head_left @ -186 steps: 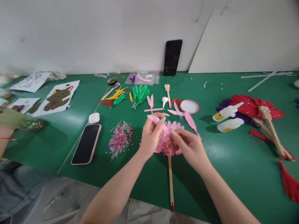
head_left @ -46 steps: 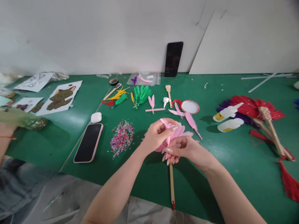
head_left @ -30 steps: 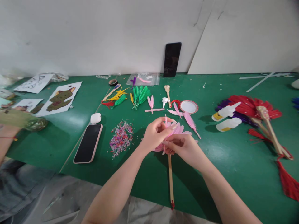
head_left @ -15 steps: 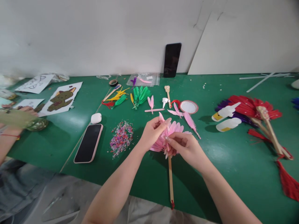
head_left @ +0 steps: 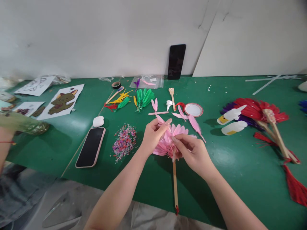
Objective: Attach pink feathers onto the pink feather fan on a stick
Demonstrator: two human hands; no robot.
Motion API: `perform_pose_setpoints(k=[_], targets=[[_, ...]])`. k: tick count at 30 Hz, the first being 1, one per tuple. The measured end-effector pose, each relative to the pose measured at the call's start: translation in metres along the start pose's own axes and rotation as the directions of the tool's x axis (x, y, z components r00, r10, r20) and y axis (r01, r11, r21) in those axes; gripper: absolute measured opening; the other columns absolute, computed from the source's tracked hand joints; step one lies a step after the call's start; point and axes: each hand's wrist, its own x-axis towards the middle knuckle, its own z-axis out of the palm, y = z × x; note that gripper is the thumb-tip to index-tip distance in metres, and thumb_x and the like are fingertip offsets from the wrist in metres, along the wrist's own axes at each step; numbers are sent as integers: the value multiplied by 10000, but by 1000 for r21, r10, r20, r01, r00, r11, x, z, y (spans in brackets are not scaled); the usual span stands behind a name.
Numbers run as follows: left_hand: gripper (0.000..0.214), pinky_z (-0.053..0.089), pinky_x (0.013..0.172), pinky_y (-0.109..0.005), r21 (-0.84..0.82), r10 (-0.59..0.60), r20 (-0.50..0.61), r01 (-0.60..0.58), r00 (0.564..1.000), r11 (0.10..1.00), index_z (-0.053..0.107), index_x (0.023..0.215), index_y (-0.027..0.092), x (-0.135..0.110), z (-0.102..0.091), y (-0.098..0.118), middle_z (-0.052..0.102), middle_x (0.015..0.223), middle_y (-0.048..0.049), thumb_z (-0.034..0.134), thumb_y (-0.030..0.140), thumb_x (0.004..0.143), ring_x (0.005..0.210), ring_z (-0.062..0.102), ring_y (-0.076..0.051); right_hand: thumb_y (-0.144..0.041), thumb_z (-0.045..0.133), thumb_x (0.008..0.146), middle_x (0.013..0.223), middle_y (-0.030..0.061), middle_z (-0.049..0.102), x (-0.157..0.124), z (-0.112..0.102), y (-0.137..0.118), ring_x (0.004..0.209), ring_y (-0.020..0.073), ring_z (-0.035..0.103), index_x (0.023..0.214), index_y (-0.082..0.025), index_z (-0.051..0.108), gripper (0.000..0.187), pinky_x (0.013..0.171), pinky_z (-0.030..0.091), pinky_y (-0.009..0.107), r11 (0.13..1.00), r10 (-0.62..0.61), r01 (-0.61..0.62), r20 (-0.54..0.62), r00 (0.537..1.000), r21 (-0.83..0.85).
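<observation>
A pink feather fan [head_left: 160,147] lies on the table in front of me, its wooden handle [head_left: 175,185] pointing toward me with a bit of red cord at the end. Above the fan's left side, my left hand [head_left: 151,136] is closed, a loose pink feather [head_left: 160,120] pinched between thumb and fingers. My right hand [head_left: 193,152] is over the fan's right side, thumb and forefinger pressed together on pink feather. Whether both hands grip the same feather is partly hidden. Beyond them lie more loose pink feathers [head_left: 195,124] and a white nozzle cap [head_left: 169,104].
Left are a phone [head_left: 90,147], a white earbud case [head_left: 98,121] and a bead pile [head_left: 124,142]. Two glue bottles [head_left: 233,127] stand by a red feather fan [head_left: 261,108]. A round lid [head_left: 193,109] and green feathers [head_left: 144,98] lie behind. Another person's arm [head_left: 6,140] shows far left.
My left hand has shifted slightly left and up with the feather. My right fingertips have moved up a little, baring more of the fan's centre. The other person's hand has drawn back left.
</observation>
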Motion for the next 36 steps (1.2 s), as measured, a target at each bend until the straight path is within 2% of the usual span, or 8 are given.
perform_pose_setpoints(k=[6,11,16,25,27,30,34,36], targets=[[351,151,347,-176,-56,38,-10,-38,999,998,459,616,169,1,-3,2,307,373,104,679,417,730,313,213,-15,-437,547,844,493,-34,515,2,-2,0,408,118,548,723,-196,544,269,430,474,231,999,-5,11,-111,994,52],[361,140,328,-173,-134,53,-60,-61,997,989,456,597,168,4,-5,5,315,391,102,699,412,706,299,219,-11,-438,545,850,479,-48,495,5,-5,4,403,108,535,715,-200,509,276,429,462,229,993,0,15,-117,993,121],[340,149,337,-174,-99,52,-95,-62,994,993,476,604,165,6,-6,2,331,395,100,701,401,702,302,242,-13,-429,537,857,496,-38,523,7,-5,6,433,125,568,743,-207,504,251,434,470,241,991,-26,45,-146,989,123],[346,194,366,-174,-43,156,-202,-168,967,985,457,587,159,19,-18,-5,330,392,96,647,397,752,342,275,-29,-361,644,788,600,22,655,-4,2,-7,467,161,606,782,-205,581,169,455,481,287,977,-197,212,-357,913,3],[331,209,370,-174,2,177,-189,-180,966,984,453,591,164,18,-18,-4,350,410,90,627,381,770,357,292,-37,-332,629,804,599,15,653,-5,13,-17,443,145,588,781,-210,567,138,449,474,276,962,-267,270,-282,921,-30],[283,254,366,-191,142,178,-226,-148,958,979,479,597,179,5,-12,-1,349,454,80,576,349,802,387,302,-65,-309,545,864,621,8,648,1,45,-35,492,138,598,831,-218,582,104,478,454,253,882,-413,401,3,911,-247],[424,315,387,-241,245,256,-371,-172,893,954,509,586,204,-22,-5,9,296,487,40,296,358,919,441,353,-133,-263,377,952,763,42,673,26,106,-50,677,172,637,893,-205,605,243,597,457,268,642,-428,515,291,855,-568],[466,324,429,-248,168,237,-269,-197,934,966,474,552,212,-30,-10,18,277,459,26,257,370,933,457,394,-147,-192,425,931,757,65,670,39,133,-48,702,197,643,864,-169,617,205,592,450,276,443,-345,552,435,832,-706]])
